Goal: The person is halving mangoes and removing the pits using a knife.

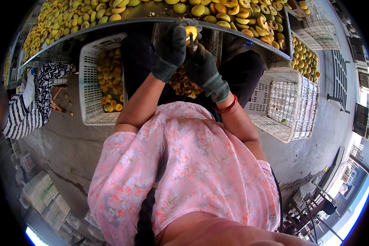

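Note:
My left hand (172,48), in a dark grey work glove, is closed around a yellow fruit half (191,30) at the near edge of the metal table. My right hand (201,65), gloved alike with a red bangle at the wrist, grips a small dark metal hand tool (191,40). The tool's end is against the fruit; its exact shape is partly hidden by my fingers. Below my hands, between my knees, is a crate holding brownish fruit scraps (183,84). Many halved yellow-green fruits (256,18) are heaped on the table beyond.
The metal table's rim (123,25) curves across in front of me. A white crate (84,78) with fruit halves stands left, another white crate (285,107) right. Fruit fills a crate (305,59) farther right. A person in striped clothing (23,117) is at far left.

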